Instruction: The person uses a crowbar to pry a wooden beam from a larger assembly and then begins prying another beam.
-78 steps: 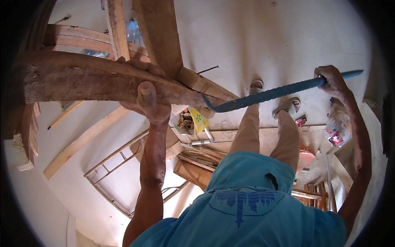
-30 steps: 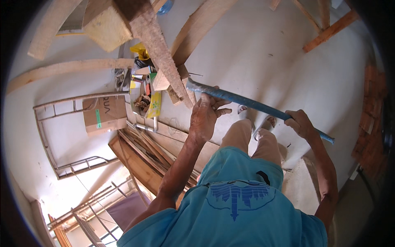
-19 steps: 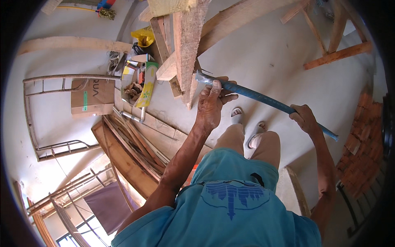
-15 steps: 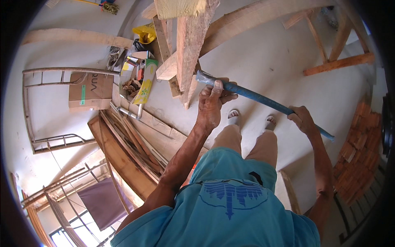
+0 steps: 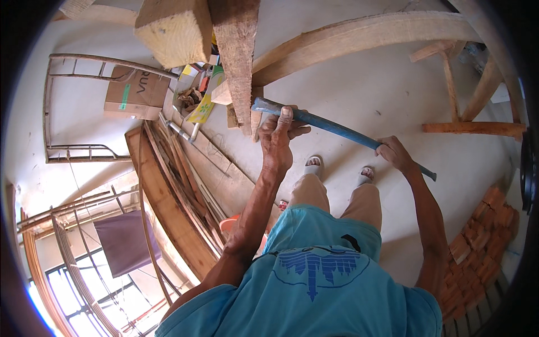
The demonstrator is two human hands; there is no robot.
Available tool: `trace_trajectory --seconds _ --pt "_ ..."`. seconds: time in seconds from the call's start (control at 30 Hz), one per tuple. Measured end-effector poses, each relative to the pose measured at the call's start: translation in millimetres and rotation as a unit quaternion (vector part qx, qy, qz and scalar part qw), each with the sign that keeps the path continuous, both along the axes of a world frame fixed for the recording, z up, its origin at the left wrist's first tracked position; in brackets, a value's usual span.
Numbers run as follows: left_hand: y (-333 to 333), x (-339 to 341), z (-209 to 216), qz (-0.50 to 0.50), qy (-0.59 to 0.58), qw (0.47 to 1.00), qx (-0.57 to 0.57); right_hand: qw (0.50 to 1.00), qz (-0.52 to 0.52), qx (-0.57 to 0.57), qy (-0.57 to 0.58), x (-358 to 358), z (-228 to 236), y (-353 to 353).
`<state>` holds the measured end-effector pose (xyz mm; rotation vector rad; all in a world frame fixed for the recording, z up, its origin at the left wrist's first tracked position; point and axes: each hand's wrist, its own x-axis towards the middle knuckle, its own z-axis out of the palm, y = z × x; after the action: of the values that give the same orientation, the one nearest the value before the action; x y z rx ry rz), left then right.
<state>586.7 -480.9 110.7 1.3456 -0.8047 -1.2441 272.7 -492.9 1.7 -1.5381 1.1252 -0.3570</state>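
Slanting across in front of me is a long blue bar [image 5: 339, 129] with flattened ends, a pry bar by its look. My left hand [image 5: 276, 143] holds it near its upper left end, thumb on top and fingers beneath. Farther down, my right hand [image 5: 394, 153] is wrapped round the bar, whose lower right end sticks out past the fist. The upper left end lies close to the tip of a rough wooden beam [image 5: 234, 62]; whether they touch I cannot tell.
A thick squared timber [image 5: 174, 33] juts in close at the top. Behind stretches a long curved-looking beam [image 5: 365, 33]. Planks [image 5: 174, 208], a cardboard box [image 5: 135, 92] and a metal frame [image 5: 48, 112] are on the left. Bricks [image 5: 477, 247] are stacked at lower right, below a wooden trestle [image 5: 471, 121].
The view has shifted, so the timbers look nearer and the box sits higher. Both hands and the bar appear slightly farther left, the grip unchanged.
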Motion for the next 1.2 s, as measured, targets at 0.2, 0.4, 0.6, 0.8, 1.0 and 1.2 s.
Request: trace_trajectory --seconds 0.2,0.4,0.6,0.8,1.0,1.2 --pt "-3.7 -2.6 -9.2 0.041 -0.009 0.999 -0.011 1.000 0.020 0.001 -0.014 5.2 -18.5 -22.2" --pt "-7.7 -3.1 -17.4 0.060 -0.015 0.998 -0.028 0.999 0.040 0.008 0.024 8.4 -30.8 -40.7" --pt "-12.9 -5.9 -23.4 0.083 -0.013 0.996 -0.026 0.955 0.084 -0.284 -0.010 7.6 -58.2 -59.9" --pt "-16.5 -8.2 -16.0 0.083 0.004 0.996 -0.027 0.974 0.093 -0.191 0.082 5.6 -28.8 -74.4" --pt "-1.6 12.4 7.9 -0.021 -0.074 0.995 0.057 0.984 0.068 -0.108 0.123 5.0 -7.3 -74.2" --pt "1.4 75.5 45.7 0.137 -0.295 0.943 -0.066 0.978 0.039 -0.184 0.089 -2.1 0.6 -65.1"
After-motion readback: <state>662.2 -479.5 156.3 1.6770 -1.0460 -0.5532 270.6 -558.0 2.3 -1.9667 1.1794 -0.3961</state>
